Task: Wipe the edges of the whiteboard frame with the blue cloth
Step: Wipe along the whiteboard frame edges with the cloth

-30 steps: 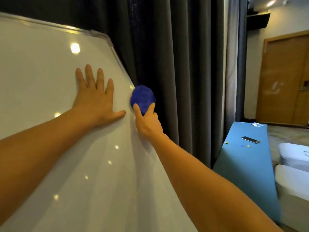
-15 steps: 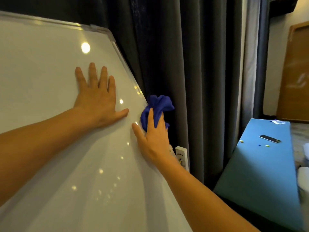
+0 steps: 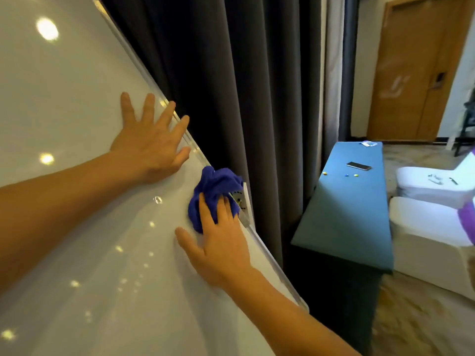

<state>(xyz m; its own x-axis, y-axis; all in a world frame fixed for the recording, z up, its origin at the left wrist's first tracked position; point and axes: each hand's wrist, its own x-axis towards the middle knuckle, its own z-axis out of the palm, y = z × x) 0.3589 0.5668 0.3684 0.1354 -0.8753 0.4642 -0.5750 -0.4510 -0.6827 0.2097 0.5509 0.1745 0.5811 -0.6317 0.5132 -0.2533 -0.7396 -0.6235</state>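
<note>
Cloth work at the frame: your right hand (image 3: 221, 250) lies on the whiteboard (image 3: 64, 104), fingers laid over the bunched blue cloth (image 3: 214, 187) and pressing it against the board's right-hand frame edge (image 3: 270, 255). The thumb sticks out flat on the white surface to the left of the palm, so the hand is pinning the cloth down and not closed around it. The cloth bulges up past your fingertips, its far side touching the silver frame strip, and just beyond your fingers a small metal fitting (image 3: 240, 204) on the frame peeks out beside it.

Your left hand (image 3: 151, 142) is spread wide, palm flat on the board, up and to the left of the right hand. Its fingers are fanned, and the outer fingertips reach the frame strip. It holds nothing. The thumb points down toward the cloth, a short gap between them.

Beyond both hands, past the frame, dark grey curtains (image 3: 231, 86) hang in heavy folds. Further out to the right of your right hand stands a blue-topped bench (image 3: 344, 217), well apart from the board. On it lies a phone (image 3: 358, 166), with a few small coloured bits (image 3: 346, 174) near it; what they are is too small to tell. White-covered chairs (image 3: 426, 224) sit just beside the bench on its far side, and a wooden door (image 3: 411, 68) shows at the back of the room. Ceiling lights reflect as bright spots across the glossy board around your forearms.
</note>
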